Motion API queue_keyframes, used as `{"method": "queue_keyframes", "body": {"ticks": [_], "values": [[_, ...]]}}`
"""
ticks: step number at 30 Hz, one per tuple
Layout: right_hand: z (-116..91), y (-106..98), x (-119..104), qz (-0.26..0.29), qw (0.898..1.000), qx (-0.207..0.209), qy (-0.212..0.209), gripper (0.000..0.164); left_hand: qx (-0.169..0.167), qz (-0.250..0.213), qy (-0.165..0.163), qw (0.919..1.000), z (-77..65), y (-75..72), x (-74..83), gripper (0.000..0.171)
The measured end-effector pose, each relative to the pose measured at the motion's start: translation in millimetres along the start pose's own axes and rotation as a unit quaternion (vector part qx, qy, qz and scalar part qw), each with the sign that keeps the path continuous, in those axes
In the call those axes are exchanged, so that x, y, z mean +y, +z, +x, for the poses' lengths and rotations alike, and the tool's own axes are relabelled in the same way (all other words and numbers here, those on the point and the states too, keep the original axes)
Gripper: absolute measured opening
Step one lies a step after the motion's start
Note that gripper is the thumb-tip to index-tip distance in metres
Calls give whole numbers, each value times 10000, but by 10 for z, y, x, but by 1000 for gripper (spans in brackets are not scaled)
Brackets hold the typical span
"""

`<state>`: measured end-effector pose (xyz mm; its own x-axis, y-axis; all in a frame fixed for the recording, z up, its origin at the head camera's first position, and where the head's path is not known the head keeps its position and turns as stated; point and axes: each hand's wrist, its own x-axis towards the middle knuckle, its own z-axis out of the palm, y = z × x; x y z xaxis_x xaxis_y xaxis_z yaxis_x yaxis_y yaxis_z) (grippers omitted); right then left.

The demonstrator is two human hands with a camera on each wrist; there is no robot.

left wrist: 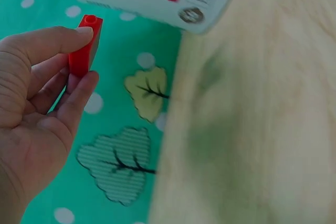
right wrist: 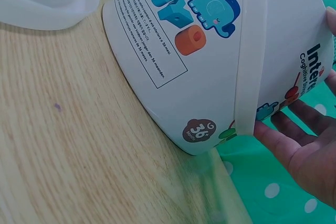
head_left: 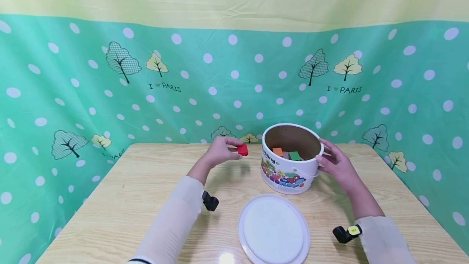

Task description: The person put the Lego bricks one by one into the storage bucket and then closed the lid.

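My left hand (head_left: 221,150) pinches a small red toy brick (head_left: 242,149) between thumb and fingers, above the table and left of the bucket. A round stud shows on the end of the red brick (left wrist: 83,51) in the left wrist view. The white toy bucket (head_left: 283,176), printed with colourful pictures, stands on the table with its top uncovered. Inside it lie an orange block (head_left: 277,151), a green block (head_left: 294,156) and other pieces, partly hidden by the wall. My right hand (head_left: 335,160) holds the bucket's right side at the rim, fingers spread along the wall.
A round white lid (head_left: 274,229) lies on the wooden table (head_left: 146,199) in front of the bucket. The bucket's handle (right wrist: 252,51) hangs down its side. A green and yellow patterned cloth (head_left: 234,72) hangs behind and beside the table.
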<state>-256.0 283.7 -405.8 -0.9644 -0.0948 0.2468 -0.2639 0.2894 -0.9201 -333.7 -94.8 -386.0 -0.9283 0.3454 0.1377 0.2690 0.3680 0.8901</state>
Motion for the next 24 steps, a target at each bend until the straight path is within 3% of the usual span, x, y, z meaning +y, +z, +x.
{"method": "queue_keyframes", "body": {"ticks": [6, 15, 24], "values": [[9, -2, 1, 46, 10000, -5, 10, 68, -88, 364, 374, 9986, 43, -8, 327, 40], [-8, 5, 1, 18, 10000, -10, 37, 68, -346, 337, 640, 9968, 134, 21, 732, 39], [-10, 0, 11, -9, 10000, -7, 4, 67, -649, 769, 677, 9926, 240, 135, 972, 38]]}}
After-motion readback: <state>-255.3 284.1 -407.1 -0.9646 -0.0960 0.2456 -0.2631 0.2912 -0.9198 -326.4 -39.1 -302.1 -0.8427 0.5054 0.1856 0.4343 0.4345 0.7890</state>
